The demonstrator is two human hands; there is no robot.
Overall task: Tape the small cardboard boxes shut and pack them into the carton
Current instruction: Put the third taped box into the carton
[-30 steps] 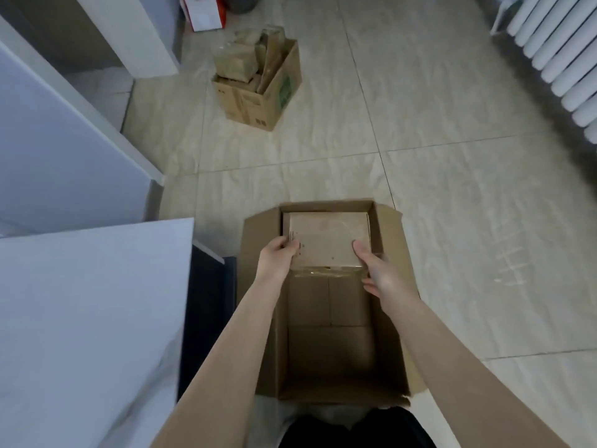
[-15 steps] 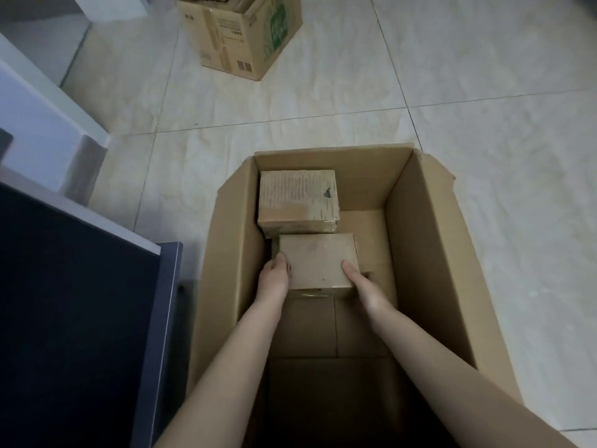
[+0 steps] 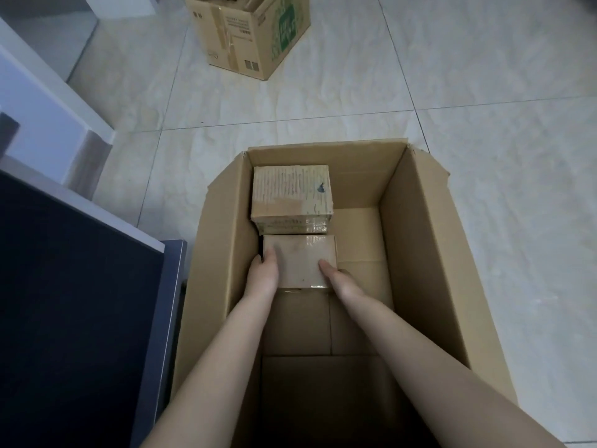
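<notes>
A large open carton (image 3: 416,240) stands on the floor in front of me. Inside, against its far left corner, sits a taped small box (image 3: 292,194). A second taped small box (image 3: 300,260) lies just in front of it on the carton's bottom. My left hand (image 3: 263,274) holds this nearer box at its left side, thumb on top. My right hand (image 3: 337,279) holds its right near corner, thumb on top and fingers down the side. Both forearms reach down into the carton.
Another cardboard box (image 3: 252,37) with green print stands on the tiled floor at the back. A dark cabinet (image 3: 74,312) is close to the carton's left wall, with white furniture (image 3: 48,101) behind it. The carton's right half and near bottom are bare cardboard.
I lowered the small box from the carton's rim down to its bottom, in front of the first box. My head moved closer over the carton.
</notes>
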